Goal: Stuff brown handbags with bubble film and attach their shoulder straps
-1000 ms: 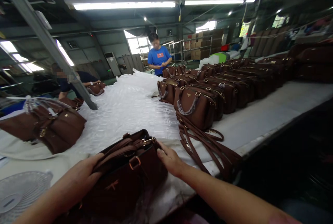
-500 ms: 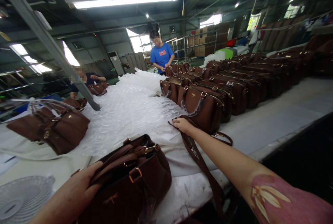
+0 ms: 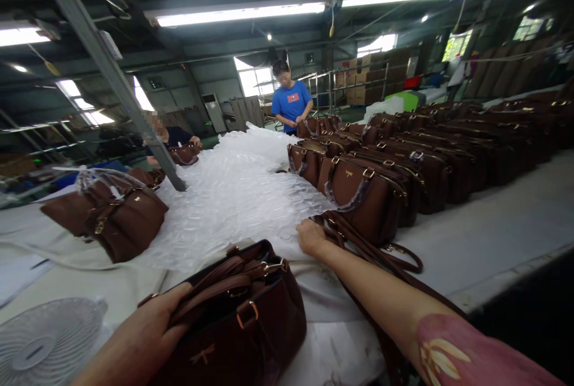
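Note:
In front of me stands a dark brown handbag [image 3: 233,326] with its top open, gold rings and a small gold dragonfly emblem. My left hand [image 3: 156,320] is closed on its near left side, at the folded handles and strap; some fingertips are hidden. My right hand [image 3: 313,238] is curled into a closed shape at the edge of a heap of clear plastic bubble wrap [image 3: 224,189]. What its fingers hold, if anything, is hidden. Brown leather shoulder straps [image 3: 359,242] lie beside and under my right wrist, trailing toward the table's near edge.
Rows of brown handbags [image 3: 359,192] fill the right side of the white table [image 3: 484,260]. At left are more bags [image 3: 130,224], a slanting metal post [image 3: 116,87] and a round fan grille [image 3: 40,344]. A person in blue [image 3: 293,102] and another person [image 3: 168,135] handle bags across the table.
The view has shifted, so everything sits slightly right and lower. My right hand has dropped a little and curled, with the straps now behind it. My left hand keeps its place on the handbag.

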Motion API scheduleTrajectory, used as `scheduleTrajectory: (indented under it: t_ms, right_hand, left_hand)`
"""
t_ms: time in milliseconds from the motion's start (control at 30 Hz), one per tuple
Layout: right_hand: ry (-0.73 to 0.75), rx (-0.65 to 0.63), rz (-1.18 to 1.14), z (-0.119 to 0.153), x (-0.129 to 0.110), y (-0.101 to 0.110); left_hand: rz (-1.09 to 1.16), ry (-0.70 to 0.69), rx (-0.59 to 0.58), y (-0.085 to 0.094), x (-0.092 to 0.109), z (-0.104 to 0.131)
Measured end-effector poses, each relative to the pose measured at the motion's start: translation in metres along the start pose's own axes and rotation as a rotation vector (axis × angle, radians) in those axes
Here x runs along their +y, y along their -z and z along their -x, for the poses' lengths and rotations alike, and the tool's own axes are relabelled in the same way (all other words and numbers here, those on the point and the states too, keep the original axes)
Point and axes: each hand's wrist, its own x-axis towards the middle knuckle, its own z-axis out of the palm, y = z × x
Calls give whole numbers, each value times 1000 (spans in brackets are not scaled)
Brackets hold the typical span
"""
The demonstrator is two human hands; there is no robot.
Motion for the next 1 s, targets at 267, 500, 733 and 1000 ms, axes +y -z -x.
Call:
scheduleTrajectory:
  t_ms: [267,500,733,1000]
  right_hand:
    - [83,-35,141,-11,-17,-4]
    - [113,-33,152,2,-3,-1]
    - [19,-93,149,-4,-22,-9]
    - [-85,-1,112,0,1,0]
  left_hand:
    - [25,8,-13,6,8,9]
    - [11,8,-16,5,7,9]
    - [1,29,-3,7,13,21]
    - [4,26,14,8,18,26]
